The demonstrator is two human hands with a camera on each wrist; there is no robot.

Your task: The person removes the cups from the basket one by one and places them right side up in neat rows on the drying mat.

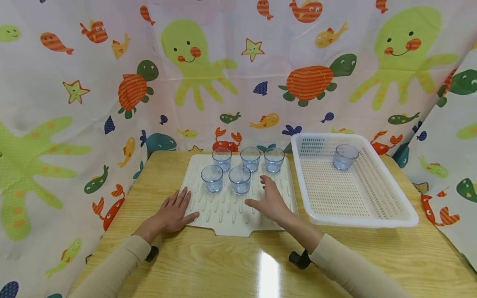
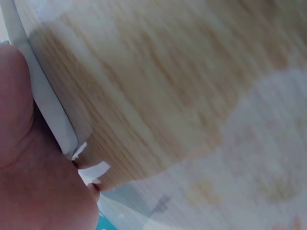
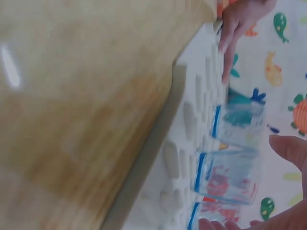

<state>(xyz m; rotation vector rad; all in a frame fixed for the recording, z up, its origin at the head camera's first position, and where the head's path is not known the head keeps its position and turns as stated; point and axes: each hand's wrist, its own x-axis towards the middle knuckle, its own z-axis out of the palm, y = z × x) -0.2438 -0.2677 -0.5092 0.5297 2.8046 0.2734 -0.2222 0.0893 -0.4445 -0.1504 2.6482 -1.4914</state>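
Several clear bluish glass tumblers stand upright on a white ridged drainer tray (image 1: pixel 231 217), two in front and three behind. My left hand (image 1: pixel 172 215) rests with straight fingers at the tray's left edge; its thumb lies over the front left corner. Above the tray's right part is my right hand (image 1: pixel 273 203), fingers loosely bent and apart, holding nothing. Nearest to it are the front right glass (image 1: pixel 240 181) and the back right glass (image 1: pixel 273 161). In the right wrist view, my thumb and fingertips appear beside the row of glasses, the middle glass (image 3: pixel 228 177) among them.
To the right of the tray sits a white perforated plastic basket (image 1: pixel 331 194) with one glass (image 1: pixel 345 158) upright near its back right. The wooden table (image 1: pixel 208 265) carries both. A curtain with sea animals (image 1: pixel 238 66) hangs behind and at the sides.
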